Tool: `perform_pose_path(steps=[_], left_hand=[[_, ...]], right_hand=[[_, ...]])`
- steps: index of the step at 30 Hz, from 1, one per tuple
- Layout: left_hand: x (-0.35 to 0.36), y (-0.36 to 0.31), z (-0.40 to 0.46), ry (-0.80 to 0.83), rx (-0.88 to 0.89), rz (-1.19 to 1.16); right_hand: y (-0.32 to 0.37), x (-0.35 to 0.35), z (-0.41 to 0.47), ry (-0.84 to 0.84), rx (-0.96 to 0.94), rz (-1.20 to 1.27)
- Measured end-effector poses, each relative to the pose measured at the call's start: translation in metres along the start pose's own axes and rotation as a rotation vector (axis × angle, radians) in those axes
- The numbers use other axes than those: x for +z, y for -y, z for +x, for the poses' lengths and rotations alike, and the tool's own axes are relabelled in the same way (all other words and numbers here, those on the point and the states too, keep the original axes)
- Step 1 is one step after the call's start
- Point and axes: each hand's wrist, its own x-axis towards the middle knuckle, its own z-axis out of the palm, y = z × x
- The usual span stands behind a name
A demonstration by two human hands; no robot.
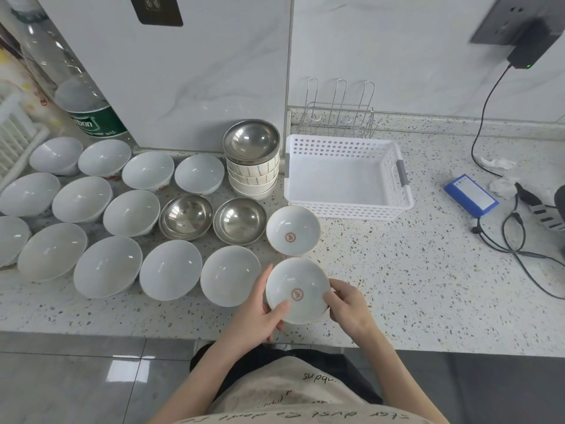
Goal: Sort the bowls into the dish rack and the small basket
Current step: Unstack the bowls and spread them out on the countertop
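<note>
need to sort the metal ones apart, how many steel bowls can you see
3. One steel bowl tops the stack by the wall, two sit side by side on the counter before it. More may hide inside the stack.

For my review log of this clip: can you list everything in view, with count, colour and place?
Plain bowls: about thirteen, white, left counter.
Steel bowls: two loose, silver, centre; a third tops the striped stack.
Emblem bowls: two, white with red mark; one on the counter, one held.
Basket: one, white, empty, centre.
Wire rack: one, metal, behind basket.
Water bottle: one, clear, back left.
Charger, blue pack: right.
Left hand, right hand: gripping the held bowl's rim.
</note>
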Motion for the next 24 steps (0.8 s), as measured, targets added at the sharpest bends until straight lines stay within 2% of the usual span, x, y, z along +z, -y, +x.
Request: perform_pose_path(steps=[9,20,24], left_hand=[[-0.009,-0.010,-0.001,0.015,0.169,0.203],[-0.010,-0.002,0.000,-0.015,0.082,0.375],[-0.010,-0.003,0.000,-0.007,0.135,0.351]], right_hand=[[-0.003,0.006,0.006,0.020,-0.010,0.004],[-0.006,0.010,0.007,0.024,-0.003,-0.029],[-0.007,0.011,0.009,0.039,0.003,-0.025]])
